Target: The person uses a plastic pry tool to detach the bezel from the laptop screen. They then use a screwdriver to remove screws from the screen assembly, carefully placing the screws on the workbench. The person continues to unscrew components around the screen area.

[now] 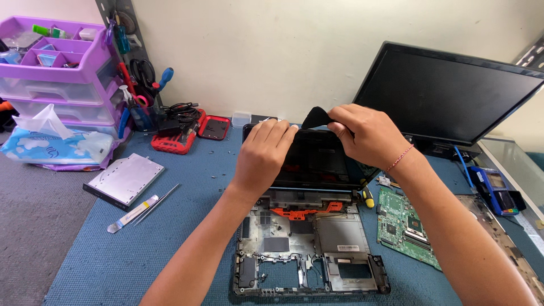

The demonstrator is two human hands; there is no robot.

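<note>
At frame centre we find the laptop base (309, 249) on the mat (141, 249), its screen (317, 158) standing behind. A circuit board (405, 224) lies right; an optical drive (124, 180) left; a drawer unit (56, 68) upper left; a monitor (447, 93) upper right.

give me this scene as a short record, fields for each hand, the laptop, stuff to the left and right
left hand: left hand grips the top edge of the laptop screen
right hand: right hand pinches a black pry pick at that top edge
laptop: stripped laptop base lies open on the blue mat, screen upright behind it
left side: silver optical drive, tweezers, purple drawer unit
right side: green circuit board, black monitor
</note>
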